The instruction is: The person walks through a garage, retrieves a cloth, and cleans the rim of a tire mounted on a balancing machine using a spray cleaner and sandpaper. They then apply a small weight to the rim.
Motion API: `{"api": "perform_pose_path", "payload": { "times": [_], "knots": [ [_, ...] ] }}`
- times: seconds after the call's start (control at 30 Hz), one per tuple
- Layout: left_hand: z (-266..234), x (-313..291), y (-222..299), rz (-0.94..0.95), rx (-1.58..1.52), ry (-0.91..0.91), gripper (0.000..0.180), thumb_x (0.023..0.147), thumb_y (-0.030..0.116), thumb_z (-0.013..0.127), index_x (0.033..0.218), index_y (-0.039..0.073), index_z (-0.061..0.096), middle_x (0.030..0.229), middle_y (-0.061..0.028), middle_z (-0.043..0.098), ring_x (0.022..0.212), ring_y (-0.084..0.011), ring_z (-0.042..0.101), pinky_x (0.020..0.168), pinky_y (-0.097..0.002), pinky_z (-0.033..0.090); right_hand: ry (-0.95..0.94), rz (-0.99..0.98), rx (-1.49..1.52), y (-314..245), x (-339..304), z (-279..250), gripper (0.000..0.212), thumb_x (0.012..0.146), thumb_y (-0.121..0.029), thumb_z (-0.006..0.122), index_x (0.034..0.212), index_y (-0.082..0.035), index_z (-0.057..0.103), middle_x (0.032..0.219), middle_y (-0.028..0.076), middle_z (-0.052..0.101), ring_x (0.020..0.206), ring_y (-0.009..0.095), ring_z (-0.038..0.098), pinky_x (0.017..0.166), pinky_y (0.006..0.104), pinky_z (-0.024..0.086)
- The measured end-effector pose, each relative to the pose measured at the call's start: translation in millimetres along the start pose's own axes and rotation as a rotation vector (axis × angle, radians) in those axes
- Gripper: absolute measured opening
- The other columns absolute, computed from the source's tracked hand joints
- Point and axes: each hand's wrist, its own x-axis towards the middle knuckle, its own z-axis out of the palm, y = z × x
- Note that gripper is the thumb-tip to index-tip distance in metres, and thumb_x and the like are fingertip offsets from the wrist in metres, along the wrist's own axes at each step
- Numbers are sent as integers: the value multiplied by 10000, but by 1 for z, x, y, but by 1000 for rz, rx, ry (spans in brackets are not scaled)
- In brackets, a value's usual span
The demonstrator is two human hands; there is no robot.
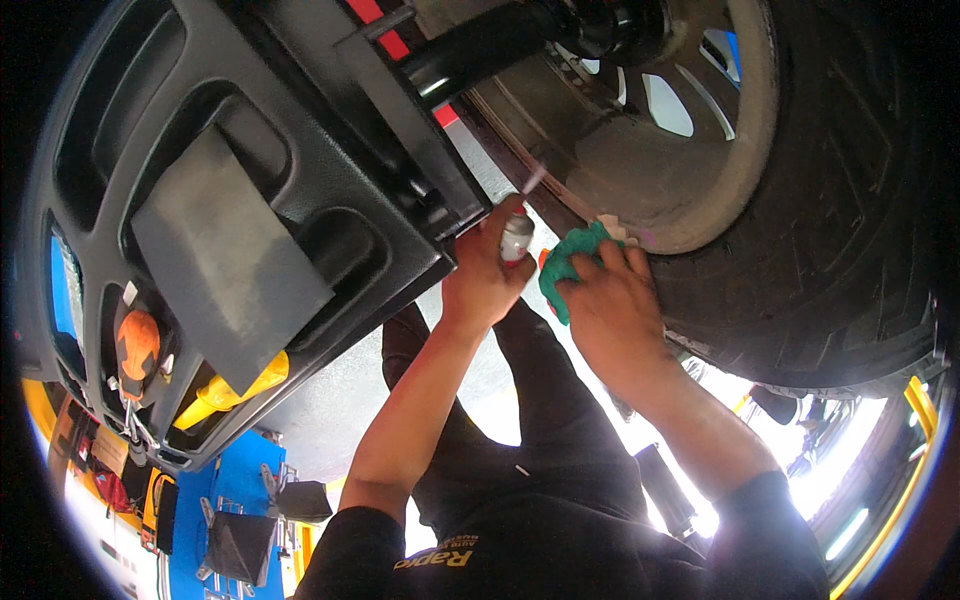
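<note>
My left hand (480,268) is closed around a small spray can (516,238) with a white and red body, its index finger up at the top. A pale blurred streak, perhaps spray or a thin tube, rises from the can toward the wheel rim (690,215). My right hand (615,305) grips a bunched green cloth (572,262) against the near edge of the rim, beside the tyre (850,240). Something beige and creased pokes out past the cloth, and a bit of orange shows at its left side; I cannot tell what these are.
A black moulded tray (330,150) fills the left, with a grey sheet (225,250), an orange-handled tool (137,345) and a yellow tool (235,390) on it. Above, a black shaft (480,50) runs into the wheel. Blue equipment (235,500) stands lower left.
</note>
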Motion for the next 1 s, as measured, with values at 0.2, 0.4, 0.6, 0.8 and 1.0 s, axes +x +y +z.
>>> {"api": "perform_pose_path", "payload": {
  "times": [0.2,0.4,0.6,0.8,1.0],
  "knots": [
    [1,-8,-23,96,138,127,702,734,185,795,1378,159,517,1257,-164,622,1067,-389,648,882,-458,553,-3,17,-8,-4,3,-6,247,834,-245,686,1025,-101,745,1077,72,673,1105,298,562,990,474,413],
    [-18,-52,-61,102,142,272,712,763,210,840,1376,61,511,1301,-216,599,1201,-392,581,1027,-480,445,369,306,11,-10,92,31,534,876,-197,638,1396,-110,554,1443,143,502,1267,365,486,1050,552,413],
    [-41,-99,-58,-244,35,61,742,730,163,844,1375,26,503,1306,-208,540,1232,-375,540,1047,-444,434,379,221,35,13,238,216,617,937,-190,524,1537,-128,397,1592,201,337,1433,415,364,1167,628,272],
    [-54,-133,-62,-163,24,105,773,693,159,856,1363,3,504,1317,-224,544,1239,-381,543,1067,-436,431,432,216,605,12,315,174,621,937,-175,529,1543,-162,395,1530,242,399,1379,454,416,1172,569,319],
    [-67,-133,-35,-100,8,93,737,678,172,864,1309,-4,526,1288,-213,558,1196,-385,563,1037,-452,442,355,320,71,-7,160,175,573,904,-181,594,1464,-116,496,1524,221,400,1293,450,471,1117,544,372]
  ]
}}
